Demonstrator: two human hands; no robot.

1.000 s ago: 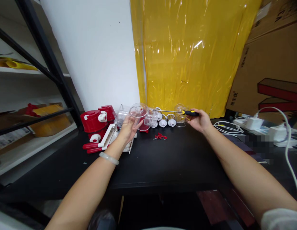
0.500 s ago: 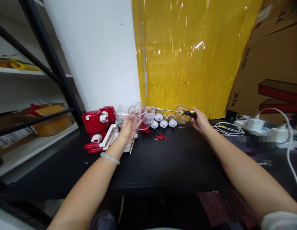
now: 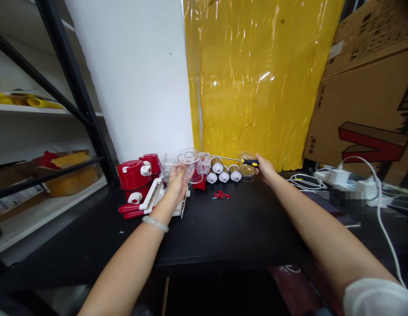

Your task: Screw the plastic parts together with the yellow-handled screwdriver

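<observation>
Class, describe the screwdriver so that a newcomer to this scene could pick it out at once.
Start at the tall yellow sheet behind the black tabletop. In front of its lower part, the right hand holds the screwdriver, shaft pointing left. Its black-and-yellow handle and thin metal shaft set it apart from the white-ended cylinders nearby.

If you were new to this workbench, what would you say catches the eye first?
Probably the glossy yellow sheet hanging behind the black table, right of the white wall. In front of it, the right hand holds a black-and-yellow screwdriver pointing toward the clear plastic part in the left hand. The bright red housings at the table's left also stand out.
</observation>
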